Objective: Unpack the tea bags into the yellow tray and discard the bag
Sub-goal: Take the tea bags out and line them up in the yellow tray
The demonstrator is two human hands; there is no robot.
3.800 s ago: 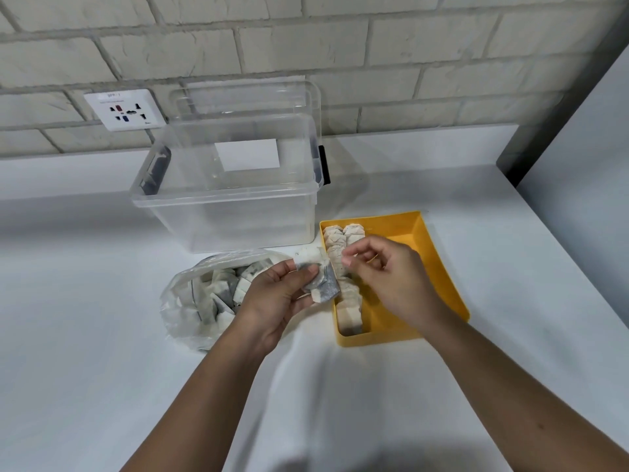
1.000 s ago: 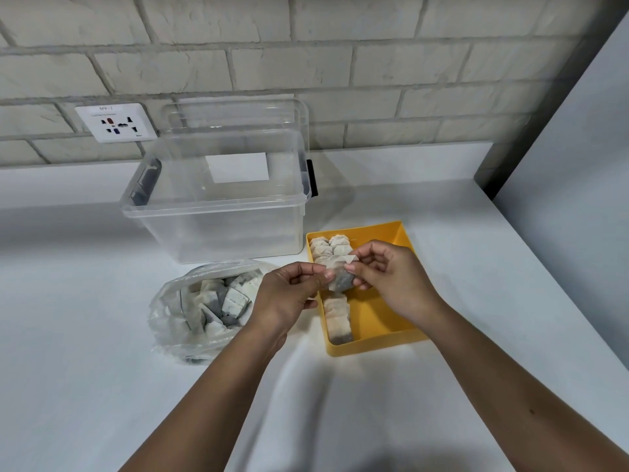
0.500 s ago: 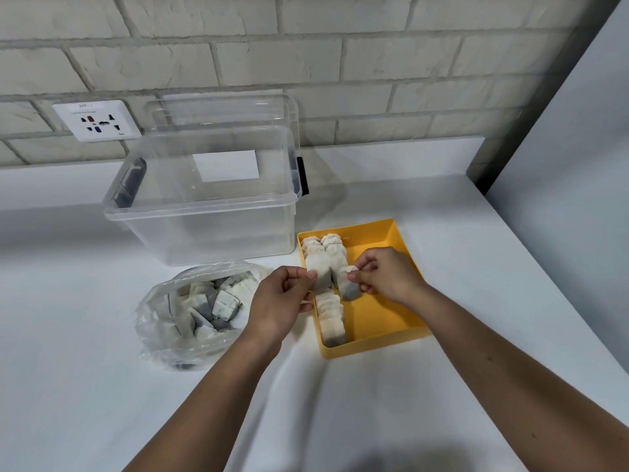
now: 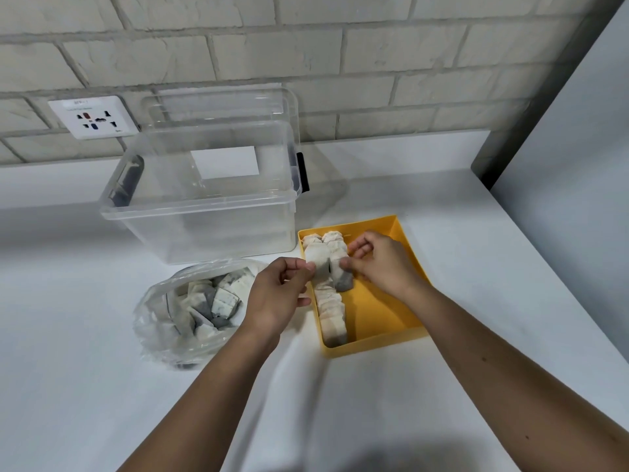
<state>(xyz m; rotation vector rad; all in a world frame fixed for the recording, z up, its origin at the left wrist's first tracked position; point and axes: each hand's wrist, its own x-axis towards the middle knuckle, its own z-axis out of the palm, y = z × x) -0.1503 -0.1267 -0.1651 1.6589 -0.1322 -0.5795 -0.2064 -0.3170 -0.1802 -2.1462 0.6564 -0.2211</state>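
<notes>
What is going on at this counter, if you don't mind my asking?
A person is unpacking tea bags from a plastic bag into a yellow tray. The left hand pinches one tea bag and the right hand pinches a second tea bag, both over the tray. A row of tea bags already lies along the tray's left wall. The plastic bag, left of the tray, still holds many.

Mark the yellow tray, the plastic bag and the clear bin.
yellow tray (image 4: pixel 377 313), head view, bare floor.
plastic bag (image 4: pixel 153 320), head view, crumpled left side.
clear bin (image 4: pixel 204 233), head view, front wall.
</notes>
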